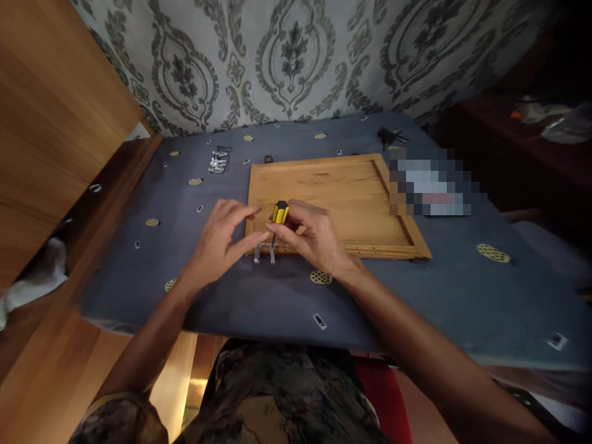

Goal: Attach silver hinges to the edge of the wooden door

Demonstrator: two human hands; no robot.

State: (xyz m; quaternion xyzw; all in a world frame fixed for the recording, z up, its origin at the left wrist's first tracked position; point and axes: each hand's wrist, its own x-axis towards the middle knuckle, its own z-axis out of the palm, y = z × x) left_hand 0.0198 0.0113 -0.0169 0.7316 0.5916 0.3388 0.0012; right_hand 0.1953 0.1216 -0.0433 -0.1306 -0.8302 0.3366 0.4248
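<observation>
A wooden cabinet door panel (351, 197) lies flat on a grey-blue cloth. My right hand (314, 237) grips a screwdriver with a yellow and black handle (280, 211), held upright at the panel's near left corner. Its shaft points down at a metal hinge (264, 251) that sticks out from the panel's edge. My left hand (222, 237) is beside it, thumb and forefinger pinched near the screwdriver shaft, the other fingers spread above. What the pinch holds is too small to see.
A small pile of metal screws and fittings (219, 161) lies on the cloth (259, 296) behind my left hand. A dark tool (388, 135) rests at the far edge. A wooden cabinet side (50, 123) stands on the left.
</observation>
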